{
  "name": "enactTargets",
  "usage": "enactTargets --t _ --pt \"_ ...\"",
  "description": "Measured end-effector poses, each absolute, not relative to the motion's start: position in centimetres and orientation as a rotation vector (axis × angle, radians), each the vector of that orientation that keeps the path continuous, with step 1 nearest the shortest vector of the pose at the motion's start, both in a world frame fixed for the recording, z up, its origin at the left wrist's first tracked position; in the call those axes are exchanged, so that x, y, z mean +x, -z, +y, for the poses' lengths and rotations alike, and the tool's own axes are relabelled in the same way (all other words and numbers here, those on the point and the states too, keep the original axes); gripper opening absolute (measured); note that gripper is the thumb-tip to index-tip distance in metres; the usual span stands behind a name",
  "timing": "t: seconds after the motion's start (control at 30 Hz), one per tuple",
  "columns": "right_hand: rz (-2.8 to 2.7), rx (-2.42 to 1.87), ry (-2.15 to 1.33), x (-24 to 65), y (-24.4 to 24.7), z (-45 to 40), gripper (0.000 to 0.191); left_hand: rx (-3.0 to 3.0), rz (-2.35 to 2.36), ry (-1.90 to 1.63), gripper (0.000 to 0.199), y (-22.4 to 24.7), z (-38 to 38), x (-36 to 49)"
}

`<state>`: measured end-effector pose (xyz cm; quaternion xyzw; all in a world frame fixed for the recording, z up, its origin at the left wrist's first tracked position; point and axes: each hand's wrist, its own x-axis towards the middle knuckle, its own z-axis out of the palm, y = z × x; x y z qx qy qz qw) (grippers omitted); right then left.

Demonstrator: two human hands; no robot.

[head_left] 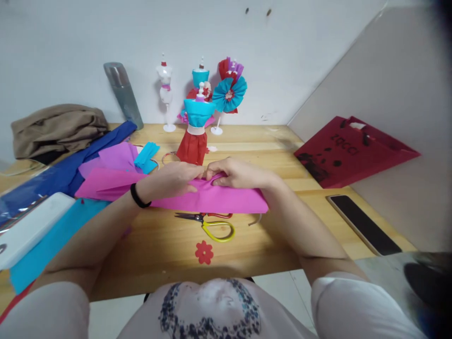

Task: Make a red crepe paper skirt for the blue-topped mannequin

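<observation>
A long pink sheet of crepe paper (208,201) lies across the middle of the table, creased between my hands. My left hand (173,179) is over its left part, fingers extended on top and thumb at the near side, holding the paper. My right hand (233,174) has its fingers curled, pinching a fold of it. The hands are almost touching. Just in front of the paper are scissors (201,217) with one yellow and one red handle, partly under it. Nearer me lies a red paper flower (204,253). Beyond my hands stands a small dress form (198,113) in blue and red paper.
More dress forms (164,89) stand along the wall, beside a grey bottle (123,96). Pink, purple and blue papers (118,157), a white case (38,228) and brown cloth (60,127) crowd the left. A red bag (348,155) and a phone (363,224) are at the right.
</observation>
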<state>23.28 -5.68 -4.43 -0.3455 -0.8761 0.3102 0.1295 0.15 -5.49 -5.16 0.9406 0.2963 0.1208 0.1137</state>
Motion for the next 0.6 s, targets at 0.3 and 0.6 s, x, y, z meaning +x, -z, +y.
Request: enactTargets --t 0.3,0.6 --pt "-2.556 -1.026 -0.947 24.1 7.2 -5.6 0.018 3.004 0.868 0.083 0.025 8.0 -4.6 1.5" --pt "-2.165 -1.08 -1.175 26.7 8.1 -6.0 0.043 2.891 0.745 -0.129 0.012 6.0 -4.3 -0.4"
